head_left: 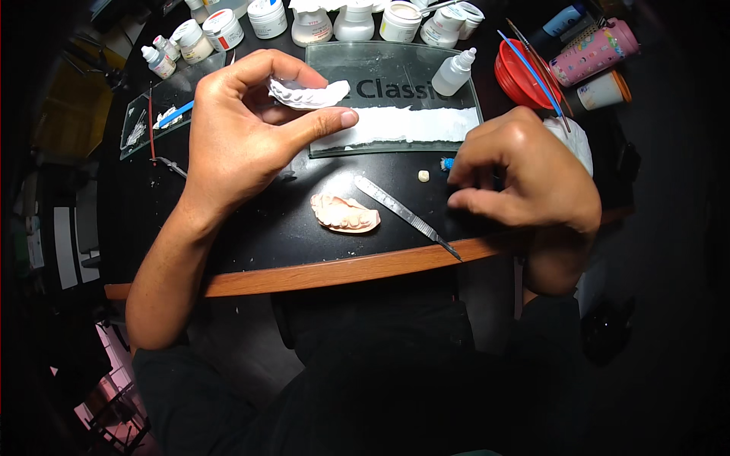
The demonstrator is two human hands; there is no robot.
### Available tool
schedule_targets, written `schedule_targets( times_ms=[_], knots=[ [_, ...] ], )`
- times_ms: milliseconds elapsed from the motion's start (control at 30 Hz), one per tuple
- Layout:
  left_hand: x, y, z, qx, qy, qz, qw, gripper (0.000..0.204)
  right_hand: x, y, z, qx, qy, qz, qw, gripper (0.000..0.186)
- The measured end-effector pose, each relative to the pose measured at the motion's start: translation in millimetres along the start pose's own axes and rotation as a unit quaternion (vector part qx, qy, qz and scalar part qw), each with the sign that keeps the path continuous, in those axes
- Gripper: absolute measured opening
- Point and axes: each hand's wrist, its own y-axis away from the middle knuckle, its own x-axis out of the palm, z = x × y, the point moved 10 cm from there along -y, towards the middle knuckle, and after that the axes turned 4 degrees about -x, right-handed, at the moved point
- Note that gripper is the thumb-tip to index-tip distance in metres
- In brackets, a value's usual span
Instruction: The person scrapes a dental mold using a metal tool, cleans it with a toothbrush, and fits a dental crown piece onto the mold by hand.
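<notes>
My left hand point(243, 137) is raised over the left part of the desk, holding a white dental cast point(310, 94) between thumb and fingers, its row of teeth showing. A pinkish-beige dental cast point(346, 215) lies on the black desktop below. Beside it is a metal scalpel point(403, 207), slanting so its blade end reaches the wooden edge. My right hand point(525, 171) hovers at the right with curled fingers; thumb and index tips are apart and no held thing shows. Close to those fingertips are a small cream tooth crown point(423, 175) and a small blue piece point(447, 163), partly hidden.
A glass slab point(395, 57) carries a white paper strip point(418, 126) and a dropper bottle point(454, 72). Several jars point(266, 19) line the back. At right stand a red bowl point(521, 74), brushes and a pink tumbler point(593, 52). Another glass plate point(135, 121) lies left.
</notes>
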Motion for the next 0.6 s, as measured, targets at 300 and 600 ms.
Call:
schedule_targets(
  times_ms=[300,600],
  knots=[
    [2.4,2.0,-2.7,0.026,-0.026,0.010,0.999,0.024,38.7,-10.3,19.9,0.054,0.131,0.038,0.989,0.015],
    [-1.1,3.5,-14.8,0.069,0.021,0.006,0.997,0.027,-1.1,-9.8,25.0,0.018,-0.021,-0.035,0.999,0.010]
  ],
)
